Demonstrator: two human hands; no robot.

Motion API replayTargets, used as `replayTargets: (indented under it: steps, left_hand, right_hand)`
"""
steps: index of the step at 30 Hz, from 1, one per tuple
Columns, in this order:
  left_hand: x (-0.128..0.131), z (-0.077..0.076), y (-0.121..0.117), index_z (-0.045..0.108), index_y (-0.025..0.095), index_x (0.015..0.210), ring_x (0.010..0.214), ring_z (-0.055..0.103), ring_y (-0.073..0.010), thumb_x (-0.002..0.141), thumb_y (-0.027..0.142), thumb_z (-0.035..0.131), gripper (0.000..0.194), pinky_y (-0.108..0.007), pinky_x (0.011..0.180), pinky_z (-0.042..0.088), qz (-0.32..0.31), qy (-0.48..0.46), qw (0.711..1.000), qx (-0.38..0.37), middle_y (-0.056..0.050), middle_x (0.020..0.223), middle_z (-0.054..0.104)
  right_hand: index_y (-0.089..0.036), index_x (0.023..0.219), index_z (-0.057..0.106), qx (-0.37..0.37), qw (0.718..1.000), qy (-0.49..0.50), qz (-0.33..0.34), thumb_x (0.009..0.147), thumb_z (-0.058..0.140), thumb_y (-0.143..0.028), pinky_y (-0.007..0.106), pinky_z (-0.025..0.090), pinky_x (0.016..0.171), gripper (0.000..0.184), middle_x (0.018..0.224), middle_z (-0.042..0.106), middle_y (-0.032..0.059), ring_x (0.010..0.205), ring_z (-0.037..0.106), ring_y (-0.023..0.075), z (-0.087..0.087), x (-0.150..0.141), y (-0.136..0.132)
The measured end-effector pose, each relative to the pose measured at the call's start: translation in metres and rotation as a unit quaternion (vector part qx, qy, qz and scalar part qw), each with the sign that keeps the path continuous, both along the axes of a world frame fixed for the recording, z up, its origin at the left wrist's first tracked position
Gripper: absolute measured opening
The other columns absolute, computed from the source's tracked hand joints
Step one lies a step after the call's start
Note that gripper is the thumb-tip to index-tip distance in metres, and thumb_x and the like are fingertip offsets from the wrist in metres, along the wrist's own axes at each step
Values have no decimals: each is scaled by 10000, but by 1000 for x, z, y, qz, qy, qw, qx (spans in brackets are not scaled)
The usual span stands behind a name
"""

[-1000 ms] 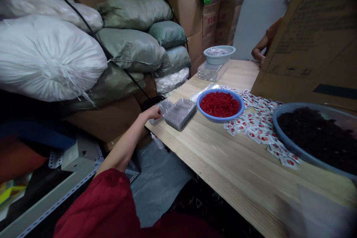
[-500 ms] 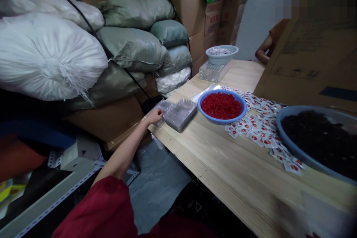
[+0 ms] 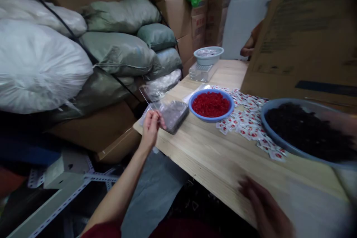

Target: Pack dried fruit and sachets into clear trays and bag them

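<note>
**Glossy plastic and matt woven sacking around a pale wooden board**

The tabletop [image 3: 212, 156] is made of pale wood, smooth and lightly grained, with a matt finish. A thin clear plastic lid [image 3: 149, 100] and a clear plastic tray [image 3: 174, 115] are given a glossy sheen by the light. A smooth plastic blue bowl [image 3: 209, 120] and a grey-blue plastic basin [image 3: 281, 106] are also seen. Small glossy sachets [image 3: 245, 119] are strewn on the wood. Woven plastic sacks [image 3: 119, 54] appear rough and matt, and matt corrugated cardboard is shown in the boxes [image 3: 175, 15]. Slotted metal shelving [image 3: 61, 200] is painted pale, and a sleeve [image 3: 100, 230] is of soft red cloth.
</note>
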State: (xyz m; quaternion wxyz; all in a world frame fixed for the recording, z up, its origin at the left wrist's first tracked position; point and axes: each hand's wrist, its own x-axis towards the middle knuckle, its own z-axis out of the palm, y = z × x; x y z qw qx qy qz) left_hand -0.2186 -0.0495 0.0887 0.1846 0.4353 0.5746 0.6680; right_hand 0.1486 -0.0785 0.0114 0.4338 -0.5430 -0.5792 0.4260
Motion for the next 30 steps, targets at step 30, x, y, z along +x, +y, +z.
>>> replayTargets:
  steps: [30]
  left_hand:
    - [71,-57,262,711,221,672,682,659,-185,600,218,674,80,-234,618,465,-282,406,784,-376,-8,718,740]
  right_hand:
    - [-155,1145,687,55,893,-445,-48,952,478,-170,292,477,953,285,1169,703,102,1072,647,203,32,132,225]
